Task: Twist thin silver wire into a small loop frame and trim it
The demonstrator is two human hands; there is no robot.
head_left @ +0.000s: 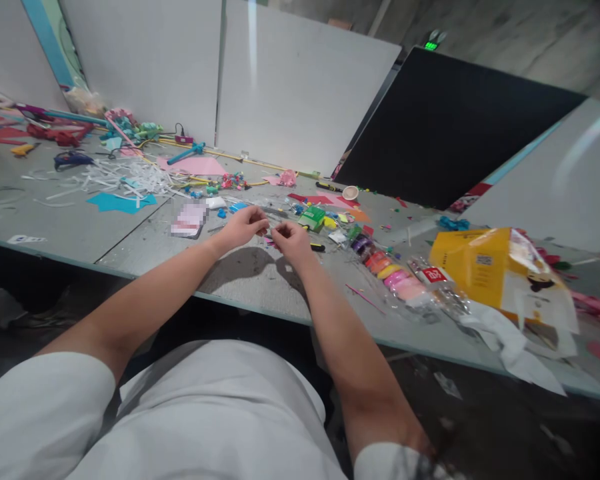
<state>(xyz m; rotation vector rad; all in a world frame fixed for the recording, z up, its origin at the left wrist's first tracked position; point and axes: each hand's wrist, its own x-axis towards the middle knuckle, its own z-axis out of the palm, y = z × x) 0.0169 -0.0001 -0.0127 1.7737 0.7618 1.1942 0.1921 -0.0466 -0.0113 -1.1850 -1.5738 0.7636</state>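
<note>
My left hand (245, 225) and my right hand (291, 240) meet above the grey table, fingertips almost touching. Both are closed in a pinch, and whatever lies between the fingers is too small to make out. Just past them sits a green packet (311, 218) beside yellow and blue bits. A cutter (318, 247) with a black and yellow handle lies by my right hand, partly hidden behind it. Left of my left hand rests a phone-sized card or device (189, 220), its face blurred. A blue piece (237, 207) shows behind my left hand.
Coloured clay packs (389, 272) run along the right, near a yellow and white bag (500, 267) and white tissue (500, 337). A thin pink stick (365, 299) lies nearer. Shredded white paper (130, 175) and blue paper (123, 202) spread leftward. White panels (300, 87) stand behind.
</note>
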